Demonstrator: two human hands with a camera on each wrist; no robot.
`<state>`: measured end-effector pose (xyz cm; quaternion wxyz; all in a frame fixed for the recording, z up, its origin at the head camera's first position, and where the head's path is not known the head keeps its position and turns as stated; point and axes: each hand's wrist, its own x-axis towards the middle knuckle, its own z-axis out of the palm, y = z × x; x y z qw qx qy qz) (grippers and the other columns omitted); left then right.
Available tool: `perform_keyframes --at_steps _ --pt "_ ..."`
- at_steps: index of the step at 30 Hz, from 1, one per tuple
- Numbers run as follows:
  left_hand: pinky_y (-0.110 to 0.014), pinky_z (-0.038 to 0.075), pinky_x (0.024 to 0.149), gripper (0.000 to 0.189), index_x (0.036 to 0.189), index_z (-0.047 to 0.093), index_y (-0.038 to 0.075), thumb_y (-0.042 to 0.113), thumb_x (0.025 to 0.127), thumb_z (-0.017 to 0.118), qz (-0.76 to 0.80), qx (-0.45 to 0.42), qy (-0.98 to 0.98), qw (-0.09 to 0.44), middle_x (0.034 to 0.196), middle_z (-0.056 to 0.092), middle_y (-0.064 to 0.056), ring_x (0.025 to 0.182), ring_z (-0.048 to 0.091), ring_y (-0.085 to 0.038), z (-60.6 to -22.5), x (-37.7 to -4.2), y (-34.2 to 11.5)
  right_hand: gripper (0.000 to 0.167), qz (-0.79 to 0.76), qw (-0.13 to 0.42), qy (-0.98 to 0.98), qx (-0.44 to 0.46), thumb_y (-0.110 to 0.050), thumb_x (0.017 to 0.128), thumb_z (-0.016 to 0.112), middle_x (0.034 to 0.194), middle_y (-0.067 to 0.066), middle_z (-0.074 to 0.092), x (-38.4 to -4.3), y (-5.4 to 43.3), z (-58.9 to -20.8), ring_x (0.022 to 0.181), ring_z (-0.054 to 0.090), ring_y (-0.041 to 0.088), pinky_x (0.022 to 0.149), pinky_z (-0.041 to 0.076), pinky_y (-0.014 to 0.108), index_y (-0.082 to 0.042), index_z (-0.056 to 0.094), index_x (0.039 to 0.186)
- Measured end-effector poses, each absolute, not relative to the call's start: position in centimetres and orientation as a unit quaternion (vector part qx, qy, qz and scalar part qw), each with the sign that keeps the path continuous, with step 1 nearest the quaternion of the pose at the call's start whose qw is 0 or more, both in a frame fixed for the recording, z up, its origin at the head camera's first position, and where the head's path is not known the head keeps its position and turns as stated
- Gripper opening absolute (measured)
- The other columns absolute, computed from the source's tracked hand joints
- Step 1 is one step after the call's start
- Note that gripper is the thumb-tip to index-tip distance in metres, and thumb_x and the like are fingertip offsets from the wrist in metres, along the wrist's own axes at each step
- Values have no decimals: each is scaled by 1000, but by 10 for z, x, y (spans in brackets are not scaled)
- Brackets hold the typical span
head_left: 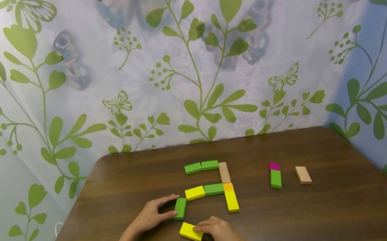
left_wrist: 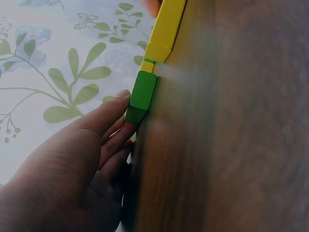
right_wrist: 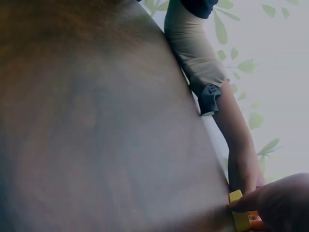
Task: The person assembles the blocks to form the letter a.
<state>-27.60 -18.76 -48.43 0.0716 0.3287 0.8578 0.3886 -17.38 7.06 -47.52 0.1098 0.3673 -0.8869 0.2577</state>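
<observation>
Green block (head_left: pixel 180 209) lies on the table, and my left hand (head_left: pixel 150 216) grips it between thumb and fingers. The left wrist view shows the thumb (left_wrist: pixel 118 102) against one side of this block (left_wrist: pixel 144 91). Nearer to me, my right hand (head_left: pixel 224 238) pinches a yellow block (head_left: pixel 189 231), which sits at a slant. Beyond both hands runs a row of a yellow block (head_left: pixel 195 193) and a green block (head_left: pixel 214 189). At its right end an orange block (head_left: pixel 228 187) adjoins another yellow block (head_left: pixel 232 201) pointing toward me.
Behind the row, a wooden block (head_left: pixel 224 173) leads back to two green blocks (head_left: pixel 201 167) laid end to end. Off to the right lie a magenta block (head_left: pixel 274 166), a green block (head_left: pixel 275 179) and a pale wooden block (head_left: pixel 303 175). A patterned curtain (head_left: pixel 186 75) hangs behind the brown table (head_left: pixel 128 165).
</observation>
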Motion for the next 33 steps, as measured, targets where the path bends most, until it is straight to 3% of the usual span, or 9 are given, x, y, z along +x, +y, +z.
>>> perform_keyframes --at_steps 11,33 --pt "-50 37 96 52 133 52 16 39 87 62 377 331 863 61 132 51 -4 122 45 -26 -480 -275 -185 34 277 131 -884 354 -22 78 75 103 -4 67 -178 69 -478 88 54 7 75 48 20 -11 68 110" --pt "-48 37 97 51 132 53 19 40 86 63 378 326 865 58 132 52 -2 122 45 -24 -483 -276 -187 38 249 152 -897 332 -34 78 73 104 -11 66 -184 68 -483 81 50 3 70 45 18 -18 68 113"
